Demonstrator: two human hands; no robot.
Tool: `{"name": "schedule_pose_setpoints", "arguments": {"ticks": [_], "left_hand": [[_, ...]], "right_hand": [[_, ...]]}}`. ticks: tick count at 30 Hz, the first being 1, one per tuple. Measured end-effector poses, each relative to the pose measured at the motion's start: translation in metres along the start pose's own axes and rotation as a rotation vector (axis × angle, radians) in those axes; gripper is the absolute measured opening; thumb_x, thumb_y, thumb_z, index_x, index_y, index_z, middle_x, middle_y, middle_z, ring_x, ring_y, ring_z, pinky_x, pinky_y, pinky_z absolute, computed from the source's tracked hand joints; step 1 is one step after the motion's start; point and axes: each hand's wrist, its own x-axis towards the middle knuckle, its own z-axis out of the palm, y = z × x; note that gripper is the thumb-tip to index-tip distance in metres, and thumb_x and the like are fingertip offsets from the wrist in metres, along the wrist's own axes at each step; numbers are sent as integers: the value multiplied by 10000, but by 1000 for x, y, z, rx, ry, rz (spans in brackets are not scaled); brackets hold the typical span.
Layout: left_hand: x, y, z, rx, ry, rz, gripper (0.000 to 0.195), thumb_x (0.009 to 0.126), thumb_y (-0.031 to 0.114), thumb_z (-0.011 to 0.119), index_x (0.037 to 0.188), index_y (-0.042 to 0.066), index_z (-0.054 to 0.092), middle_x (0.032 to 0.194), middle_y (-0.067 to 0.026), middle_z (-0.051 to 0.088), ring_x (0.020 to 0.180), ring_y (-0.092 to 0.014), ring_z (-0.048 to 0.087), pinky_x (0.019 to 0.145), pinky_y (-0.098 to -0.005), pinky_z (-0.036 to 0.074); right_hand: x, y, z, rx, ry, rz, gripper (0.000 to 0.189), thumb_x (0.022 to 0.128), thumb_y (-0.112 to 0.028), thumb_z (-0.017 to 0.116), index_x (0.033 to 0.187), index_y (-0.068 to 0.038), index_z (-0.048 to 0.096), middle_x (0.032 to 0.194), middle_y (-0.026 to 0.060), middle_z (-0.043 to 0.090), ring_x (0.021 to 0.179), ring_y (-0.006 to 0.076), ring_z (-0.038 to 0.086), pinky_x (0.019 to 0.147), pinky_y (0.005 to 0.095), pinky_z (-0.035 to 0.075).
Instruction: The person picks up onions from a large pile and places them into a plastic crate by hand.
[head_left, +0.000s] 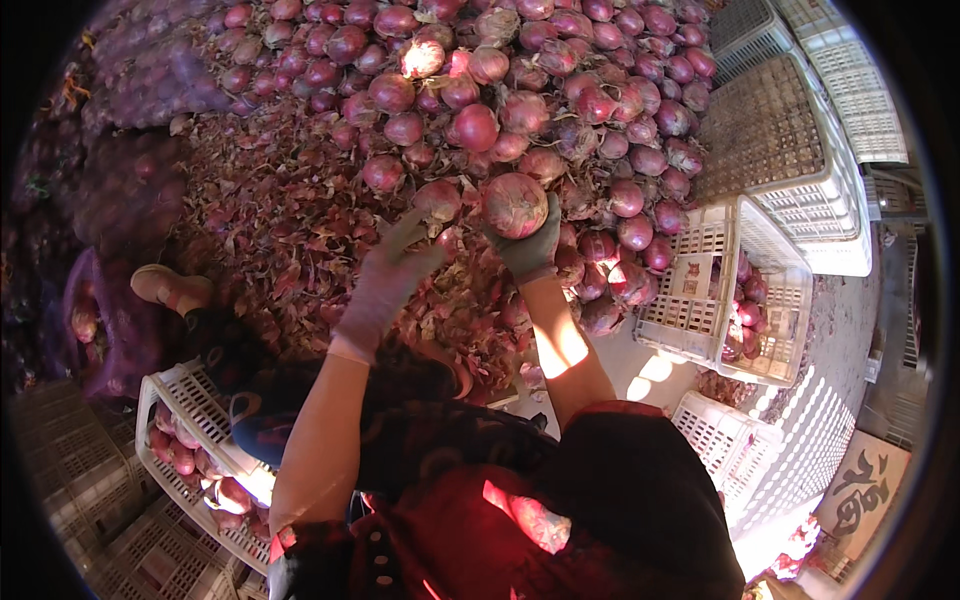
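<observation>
My right hand (527, 244), in a grey-green glove, holds a large red onion (515, 205) from below, its dry skin streaked. To its left, my left hand (394, 274), in a thin pale glove over a darker one, has its fingers apart and looks slightly blurred. It holds nothing that I can see and is close to another red onion (437, 200) at the near edge of the heap. The heap of red onions (475, 127) rises in front of both hands, and loose onion skins (300, 247) cover the ground beneath them.
White plastic crates with onions stand at the right (795, 330) and lower left (150, 450). Stacked crates (765, 127) rise at the upper right. A purple mesh bag (112, 330) and filled net sacks (150, 67) are at the left. My shoe (169, 286) rests among skins.
</observation>
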Motion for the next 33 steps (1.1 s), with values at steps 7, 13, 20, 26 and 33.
{"name": "schedule_pose_setpoints", "arguments": {"ticks": [7,13,20,26,33], "left_hand": [[4,-10,16,416,46,338,975,794,283,809,1535,48,221,1450,-167,449,1302,-251,472,1078,-354,410],[-11,2,-7,-137,118,443,760,849,118,746,1483,29,336,1372,-104,499,1241,-164,492,1066,-314,416],[-21,12,-3,402,490,708,601,832,221,728,1356,36,501,1211,-225,570,1105,-373,589,946,-407,487],[-24,20,-5,376,574,727,266,935,209,594,1126,28,633,963,-219,639,902,-375,640,820,-414,509],[-8,-1,-40,553,835,235,202,872,117,609,1003,-19,681,806,-209,668,758,-330,665,702,-397,496]], "right_hand": [[-56,66,70,96,-169,191,723,946,-663,369,1416,-121,456,1408,93,509,1247,330,525,1039,507,447],[-87,89,113,-234,-185,265,634,1010,-572,340,1435,-109,428,1390,94,523,1259,260,528,1020,450,467],[-107,105,132,-346,-263,64,651,1012,-574,333,1438,-89,414,1415,87,497,1308,235,482,1117,406,367],[-119,117,137,-252,-136,52,664,991,-593,359,1446,-112,408,1422,84,492,1274,265,509,1057,463,427],[-117,109,127,-302,-139,-2,630,991,-576,355,1441,-139,406,1408,96,507,1208,303,559,881,531,532]]}}
